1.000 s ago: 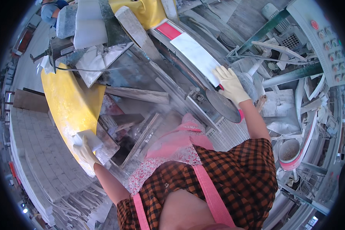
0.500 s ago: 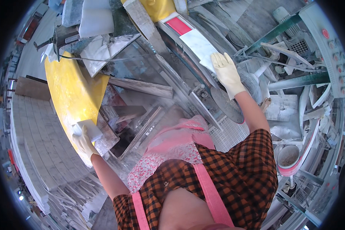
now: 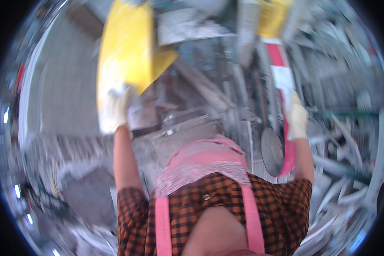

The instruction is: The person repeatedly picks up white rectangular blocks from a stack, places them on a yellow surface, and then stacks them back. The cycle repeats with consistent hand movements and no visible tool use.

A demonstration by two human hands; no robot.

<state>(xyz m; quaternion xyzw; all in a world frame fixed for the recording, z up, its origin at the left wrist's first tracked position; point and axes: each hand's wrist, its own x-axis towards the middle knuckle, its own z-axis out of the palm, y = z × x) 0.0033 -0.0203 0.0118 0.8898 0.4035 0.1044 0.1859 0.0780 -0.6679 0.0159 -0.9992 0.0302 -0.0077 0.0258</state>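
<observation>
This view is smeared by motion. On the left, my gloved left hand (image 3: 117,109) is closed about a pale white block (image 3: 120,88) at the lower end of a yellow sheet (image 3: 126,47). The fingers blur into the block, so its outline is unclear. To the right, my gloved right hand (image 3: 298,116) lies at the edge of a narrow pink belt (image 3: 289,155), its fingers reaching up along a white tile (image 3: 283,77) on the belt. Whether those fingers grip the tile or rest on it is not clear.
A round grey disc-like part (image 3: 272,147) sits beside the belt's near end. Wooden planks (image 3: 205,85) lean between the two work spots. A large stack of pale slabs (image 3: 68,77) stands at the left; green rails (image 3: 345,114) and broken white scraps lie at the right.
The whole view has swung, so the yellow sheet and belt now stand more upright. More pink belt shows near my right hand. My left hand stays at the sheet's lower end.
</observation>
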